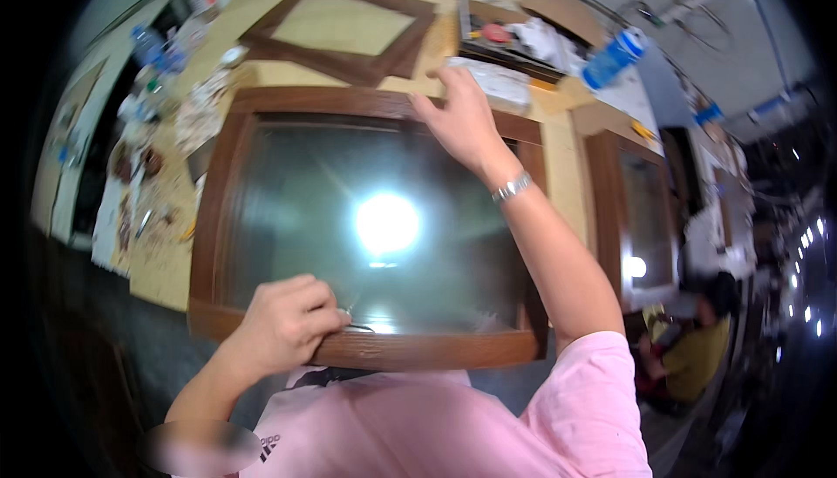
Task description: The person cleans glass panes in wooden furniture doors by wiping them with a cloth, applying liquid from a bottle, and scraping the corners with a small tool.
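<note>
A brown wooden frame with a glass pane lies flat on the table before me, and a bright light reflects off the glass. At its near edge my left hand is closed on a thin metal tool, whose tip points right along the glass edge; its exact kind is too small to make out. My right hand, with a metal watch band on its wrist, hovers over the frame's far rail. Its thumb and fingers are apart and nothing shows between them. Beyond its fingertips is a white block-like package.
Another brown frame lies at the back. A tray of odds and ends and a blue bottle stand at the back right. Plastic bottles line the left. Another glazed frame is at right, near a seated person.
</note>
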`<act>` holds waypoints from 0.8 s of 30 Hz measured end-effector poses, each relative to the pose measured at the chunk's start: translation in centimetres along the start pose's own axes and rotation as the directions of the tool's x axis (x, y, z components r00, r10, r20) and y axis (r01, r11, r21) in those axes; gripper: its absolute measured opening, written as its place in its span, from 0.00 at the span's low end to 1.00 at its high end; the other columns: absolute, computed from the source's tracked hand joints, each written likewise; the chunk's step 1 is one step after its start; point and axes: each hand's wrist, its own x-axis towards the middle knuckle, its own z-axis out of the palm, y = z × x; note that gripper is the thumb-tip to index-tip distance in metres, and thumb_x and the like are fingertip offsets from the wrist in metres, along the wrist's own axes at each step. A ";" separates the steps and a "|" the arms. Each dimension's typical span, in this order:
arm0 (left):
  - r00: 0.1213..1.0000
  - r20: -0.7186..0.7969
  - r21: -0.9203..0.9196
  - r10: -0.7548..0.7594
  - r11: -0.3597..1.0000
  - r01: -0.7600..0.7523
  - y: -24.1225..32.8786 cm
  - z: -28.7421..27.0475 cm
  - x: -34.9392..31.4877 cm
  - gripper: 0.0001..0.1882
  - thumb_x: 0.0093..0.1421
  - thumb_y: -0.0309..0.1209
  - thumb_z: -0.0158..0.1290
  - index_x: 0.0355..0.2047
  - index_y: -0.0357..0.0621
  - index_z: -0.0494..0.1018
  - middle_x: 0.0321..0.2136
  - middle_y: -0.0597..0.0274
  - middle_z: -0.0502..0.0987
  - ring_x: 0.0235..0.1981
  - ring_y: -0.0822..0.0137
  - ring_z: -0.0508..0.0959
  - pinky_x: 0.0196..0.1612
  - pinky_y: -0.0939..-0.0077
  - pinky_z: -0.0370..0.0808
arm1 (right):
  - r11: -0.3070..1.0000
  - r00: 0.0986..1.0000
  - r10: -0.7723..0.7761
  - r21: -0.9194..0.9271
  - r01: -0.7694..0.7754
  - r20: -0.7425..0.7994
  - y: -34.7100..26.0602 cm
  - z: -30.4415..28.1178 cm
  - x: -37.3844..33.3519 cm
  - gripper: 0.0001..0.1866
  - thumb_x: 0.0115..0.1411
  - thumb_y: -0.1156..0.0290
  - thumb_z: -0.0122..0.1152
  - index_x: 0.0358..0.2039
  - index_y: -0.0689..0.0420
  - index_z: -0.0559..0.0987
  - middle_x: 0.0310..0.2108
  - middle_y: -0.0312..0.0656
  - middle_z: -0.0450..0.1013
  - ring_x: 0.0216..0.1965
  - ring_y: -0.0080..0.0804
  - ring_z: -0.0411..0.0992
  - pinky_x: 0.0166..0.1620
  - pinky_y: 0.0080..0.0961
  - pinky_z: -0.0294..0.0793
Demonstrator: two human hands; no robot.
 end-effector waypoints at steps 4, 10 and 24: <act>0.990 0.049 -0.059 0.136 0.989 -0.133 -0.3 1.0 1.8 0.10 0.44 0.21 0.62 0.28 0.44 0.79 0.25 0.63 0.73 0.26 0.61 0.76 0.25 0.67 0.73 | 0.936 0.934 0.351 0.007 -0.352 -0.062 -0.8 -8.9 -9.5 0.25 0.59 0.60 0.65 0.49 0.68 0.77 0.47 0.56 0.75 0.52 0.50 0.72 0.55 0.37 0.71; 0.887 0.171 -0.124 0.430 0.902 -0.413 0.3 3.2 5.7 0.07 0.48 0.23 0.59 0.30 0.43 0.77 0.26 0.61 0.71 0.27 0.60 0.74 0.25 0.64 0.73 | 0.661 0.643 0.750 0.189 -0.726 -0.152 -5.9 -11.9 -28.3 0.23 0.62 0.63 0.64 0.51 0.68 0.78 0.47 0.54 0.79 0.50 0.41 0.77 0.54 0.35 0.74; 0.836 0.129 -0.179 0.533 0.842 -0.509 3.9 7.7 11.0 0.06 0.49 0.23 0.58 0.29 0.45 0.78 0.26 0.60 0.72 0.26 0.57 0.76 0.27 0.61 0.74 | 0.803 0.559 0.488 0.094 -0.588 -0.671 -8.0 -5.4 -32.2 0.13 0.65 0.71 0.57 0.42 0.69 0.79 0.41 0.54 0.76 0.44 0.51 0.75 0.49 0.38 0.74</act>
